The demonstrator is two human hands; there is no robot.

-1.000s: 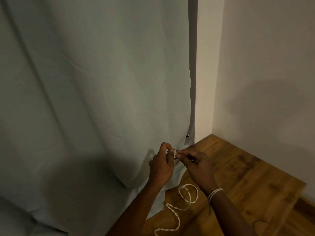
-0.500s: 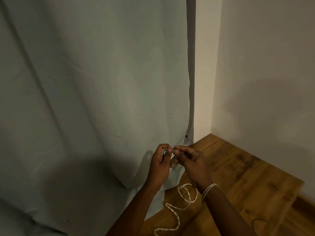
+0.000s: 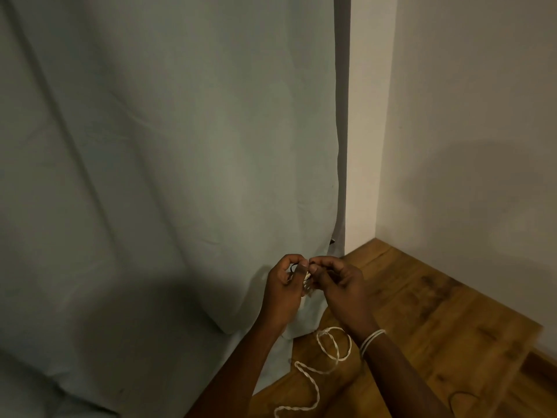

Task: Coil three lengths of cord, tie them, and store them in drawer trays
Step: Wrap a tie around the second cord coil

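Both hands are up in front of the hanging grey cloth point(image 3: 168, 176), fingertips meeting at centre. Left hand point(image 3: 283, 292): fingers curled, thumb and index pinching a small bundle of white cord point(image 3: 307, 279) between the 2 hands. Right hand point(image 3: 342, 286): fingers also curled, thumb and index pinching the same bundle from the other side, tips touching the left's. Only a few pale strands of the bundle show between the fingers; how it's wound or knotted can't be made out. A thin dark strand loops by the left thumb; can't tell what it is.

Loose cord point(image 3: 327, 348) lies on the wooden surface point(image 3: 437, 321) below the wrists: 1 loop just beside the right wrist, then a wavy run trailing off the bottom edge. Can't tell whether it joins the bundle in the fingers, the hands hide the link.

Right wrist carries a band of white strands point(image 3: 371, 340) wrapped round it.

Cloth drapes over the left edge of the surface. Plain wall point(image 3: 470, 131) on the right, meeting the surface at the far corner. Light is dim.
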